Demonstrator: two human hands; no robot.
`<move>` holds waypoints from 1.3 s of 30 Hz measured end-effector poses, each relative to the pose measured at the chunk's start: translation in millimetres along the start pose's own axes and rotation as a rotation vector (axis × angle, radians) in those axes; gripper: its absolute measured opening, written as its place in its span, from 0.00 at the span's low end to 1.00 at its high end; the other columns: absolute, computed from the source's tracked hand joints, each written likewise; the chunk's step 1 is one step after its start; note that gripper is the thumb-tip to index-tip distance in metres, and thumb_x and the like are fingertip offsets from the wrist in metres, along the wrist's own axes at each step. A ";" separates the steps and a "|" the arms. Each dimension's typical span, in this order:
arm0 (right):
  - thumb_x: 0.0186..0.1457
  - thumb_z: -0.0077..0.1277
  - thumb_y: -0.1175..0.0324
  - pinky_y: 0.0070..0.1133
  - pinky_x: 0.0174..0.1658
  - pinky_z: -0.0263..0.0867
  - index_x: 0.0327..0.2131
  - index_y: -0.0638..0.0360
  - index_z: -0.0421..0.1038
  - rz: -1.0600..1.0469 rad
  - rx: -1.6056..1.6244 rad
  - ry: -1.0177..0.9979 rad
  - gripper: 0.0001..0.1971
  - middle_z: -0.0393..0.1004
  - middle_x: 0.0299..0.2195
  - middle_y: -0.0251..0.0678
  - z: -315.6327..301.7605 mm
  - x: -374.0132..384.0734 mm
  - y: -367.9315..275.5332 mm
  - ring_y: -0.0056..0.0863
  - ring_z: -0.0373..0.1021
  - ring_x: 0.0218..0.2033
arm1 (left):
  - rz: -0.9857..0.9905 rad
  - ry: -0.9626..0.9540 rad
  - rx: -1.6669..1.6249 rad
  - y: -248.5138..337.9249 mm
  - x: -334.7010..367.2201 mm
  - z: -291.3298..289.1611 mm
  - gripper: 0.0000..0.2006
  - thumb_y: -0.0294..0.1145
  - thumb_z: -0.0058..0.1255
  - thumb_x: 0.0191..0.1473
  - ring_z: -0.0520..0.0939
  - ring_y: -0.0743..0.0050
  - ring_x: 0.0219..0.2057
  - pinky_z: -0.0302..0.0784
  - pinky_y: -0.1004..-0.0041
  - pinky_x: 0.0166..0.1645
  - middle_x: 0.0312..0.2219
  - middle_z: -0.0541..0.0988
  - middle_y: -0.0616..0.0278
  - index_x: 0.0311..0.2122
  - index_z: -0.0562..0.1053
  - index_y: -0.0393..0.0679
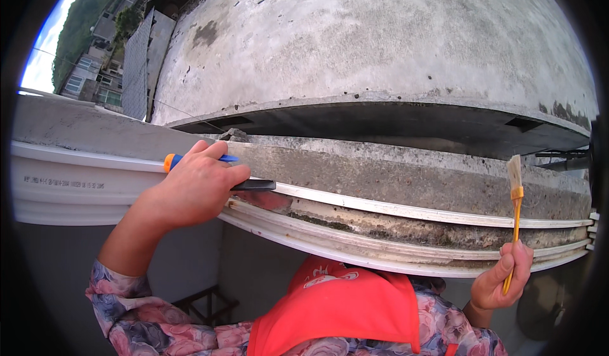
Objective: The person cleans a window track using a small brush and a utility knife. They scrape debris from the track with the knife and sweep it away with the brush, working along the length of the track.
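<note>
My left hand (200, 181) is closed round a tool with a blue and orange handle (172, 162). A blue tip and a flat black piece (257, 184) stick out past my fingers, over a white window track (355, 200). I cannot tell whether the black piece belongs to the same tool. Grime and dark moss-like dirt (380, 229) lie along the channel in the track. At the far right, my right hand (505, 276) grips a paintbrush (516, 191) by its thin yellow handle. Its pale bristles point up, apart from the dirt.
A grey concrete ledge (412, 172) runs just beyond the track, with a small stone chunk (236, 135) on it. Past a dark gap rises a large weathered concrete surface (380, 45). A white frame piece (89, 181) covers the track's left part. Buildings stand far left.
</note>
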State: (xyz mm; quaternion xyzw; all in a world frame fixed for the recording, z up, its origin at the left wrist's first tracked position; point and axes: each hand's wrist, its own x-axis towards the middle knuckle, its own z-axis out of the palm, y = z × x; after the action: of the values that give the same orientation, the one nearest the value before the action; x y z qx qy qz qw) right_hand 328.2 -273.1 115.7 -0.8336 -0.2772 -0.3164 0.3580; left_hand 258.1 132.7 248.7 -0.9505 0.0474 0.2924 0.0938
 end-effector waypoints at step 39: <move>0.61 0.43 0.74 0.24 0.28 0.64 0.41 0.70 0.64 -0.048 0.087 -0.071 0.08 0.68 0.27 0.42 -10.4 3.4 -2.0 0.31 0.64 0.25 | -0.279 -0.007 -0.122 41.1 -18.3 -24.0 0.08 0.33 0.57 0.46 0.73 0.48 0.32 0.69 0.57 0.36 0.26 0.69 0.48 0.31 0.74 0.41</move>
State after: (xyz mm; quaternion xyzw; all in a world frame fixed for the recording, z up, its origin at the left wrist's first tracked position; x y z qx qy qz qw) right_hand 325.6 -279.2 124.6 -0.8211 -0.3231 -0.2829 0.3760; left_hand 250.2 88.2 272.3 -0.9508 -0.1035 0.2819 0.0757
